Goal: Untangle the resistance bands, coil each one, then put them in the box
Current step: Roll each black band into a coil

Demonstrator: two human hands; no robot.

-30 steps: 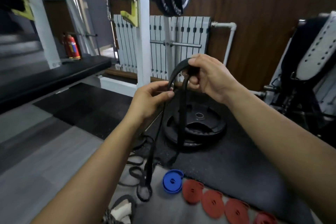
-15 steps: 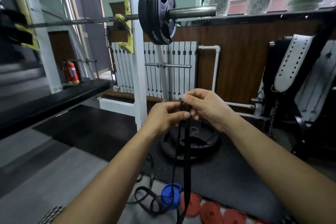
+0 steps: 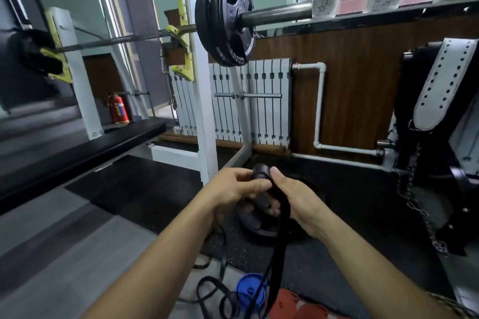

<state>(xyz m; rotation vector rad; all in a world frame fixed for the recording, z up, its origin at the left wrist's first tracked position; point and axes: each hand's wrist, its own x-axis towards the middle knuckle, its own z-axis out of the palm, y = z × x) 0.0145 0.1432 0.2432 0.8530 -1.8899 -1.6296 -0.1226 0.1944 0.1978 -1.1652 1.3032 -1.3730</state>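
Note:
A black resistance band (image 3: 278, 246) hangs from both my hands down to the floor. Its top end is rolled into a small coil (image 3: 261, 173) between my fingers. My left hand (image 3: 233, 188) pinches the coil from the left, and my right hand (image 3: 295, 195) grips the band from the right, thumb against the coil. On the floor below, more black band loops (image 3: 215, 292) lie tangled. A coiled blue band (image 3: 250, 291) and coiled red bands (image 3: 287, 304) lie side by side at the bottom edge. No box is in view.
A stack of black weight plates (image 3: 259, 223) lies on the rubber mat just behind my hands. A white rack (image 3: 204, 111) carries a loaded barbell (image 3: 225, 18) overhead. A black bench (image 3: 77, 147) is at the left, a chain (image 3: 420, 217) and machine at the right.
The camera has tilted up. My hands have come together and dropped lower in view, and the band's top end is now rolled into a small coil between them.

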